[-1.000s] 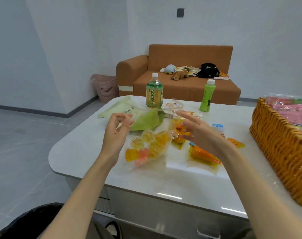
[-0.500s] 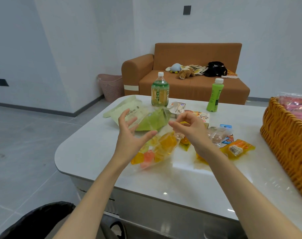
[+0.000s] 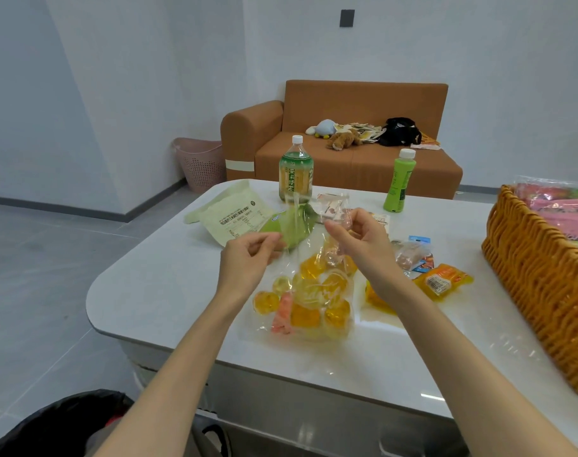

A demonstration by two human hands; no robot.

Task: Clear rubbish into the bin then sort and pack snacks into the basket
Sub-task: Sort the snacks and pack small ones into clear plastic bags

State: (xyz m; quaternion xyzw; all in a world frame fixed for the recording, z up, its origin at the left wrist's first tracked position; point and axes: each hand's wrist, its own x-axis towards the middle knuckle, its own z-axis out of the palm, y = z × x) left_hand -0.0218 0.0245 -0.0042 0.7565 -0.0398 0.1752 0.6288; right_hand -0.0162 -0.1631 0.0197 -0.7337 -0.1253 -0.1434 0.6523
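A clear plastic bag of yellow and orange jelly cups [image 3: 309, 300] stands on the white table [image 3: 155, 291], its top pulled upward. My left hand [image 3: 248, 262] pinches the bag's upper left edge. My right hand [image 3: 360, 242] pinches the upper right edge. A woven orange basket [image 3: 538, 285] sits at the right with pink snack packs [image 3: 564, 206] inside. A black-lined bin [image 3: 53, 427] shows at the bottom left, below the table edge.
Behind the bag lie a pale green packet [image 3: 231, 212], a green pouch [image 3: 294, 225], a large tea bottle [image 3: 295, 169] and a slim green bottle [image 3: 398, 181]. Small orange sachets [image 3: 441, 280] and wrapped snacks [image 3: 413, 253] lie toward the basket. A sofa [image 3: 347, 156] and pink basket [image 3: 201, 163] stand beyond.
Both hands went from open and apart to pinching the jelly bag's top edges. The bag has been lifted from lying flat to standing upright.
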